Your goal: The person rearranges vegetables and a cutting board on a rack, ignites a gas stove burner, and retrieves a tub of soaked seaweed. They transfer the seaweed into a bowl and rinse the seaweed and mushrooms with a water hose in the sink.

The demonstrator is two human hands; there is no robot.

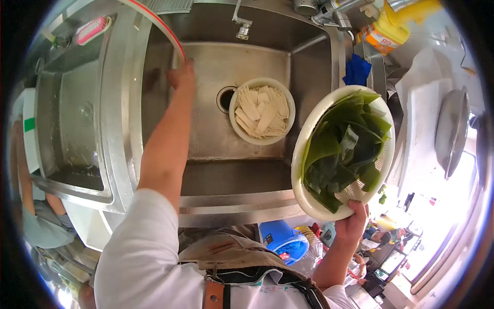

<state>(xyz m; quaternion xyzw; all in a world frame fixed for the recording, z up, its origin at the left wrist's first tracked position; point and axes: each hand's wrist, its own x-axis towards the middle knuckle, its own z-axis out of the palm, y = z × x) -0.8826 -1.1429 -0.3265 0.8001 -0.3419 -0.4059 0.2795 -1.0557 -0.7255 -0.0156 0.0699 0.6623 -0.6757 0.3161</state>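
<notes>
My right hand [356, 221] grips the near rim of a large white colander [298, 175], tilted over the sink's right edge. Broad dark-green leaves [339, 149], which look like kelp sheets, fill it. On the left, my left hand [182, 76] is closed at the end of a thin, curved, pale strip with a red edge [163, 28]. Whether that is a hose or a rim I cannot tell. Between my hands, a round white bowl [292, 121] rests on the sink floor, holding pale flat slices and thin strips [262, 110].
The steel sink [206, 139] has a drain hole [225, 99] beside the bowl and a tap [243, 30] at the back. A second basin [77, 129] and a pink brush [92, 31] lie left. A yellow jug [386, 33] and blue cloth [356, 70] are right. Another person's arm [24, 175] shows far left.
</notes>
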